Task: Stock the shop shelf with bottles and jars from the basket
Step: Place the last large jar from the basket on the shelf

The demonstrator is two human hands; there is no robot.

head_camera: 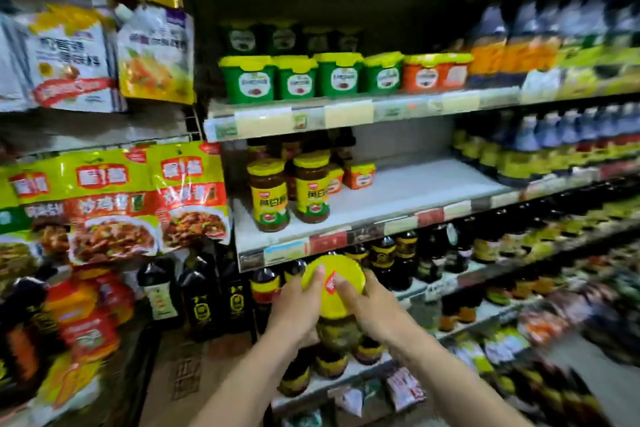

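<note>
I hold a glass jar with a yellow lid in both hands, just below the front edge of the white shelf. My left hand grips its left side and my right hand its right side, fingers over the lid. Two matching sauce jars stand upright at the left end of that shelf, with small orange tubs behind them. The right part of the shelf is bare. No basket is in view.
Green and orange tubs fill the shelf above. Dark sauce bottles line the shelf below, at hand level. Hanging sauce packets cover the left side. Rows of bottles stand to the right. A cardboard box sits low on the left.
</note>
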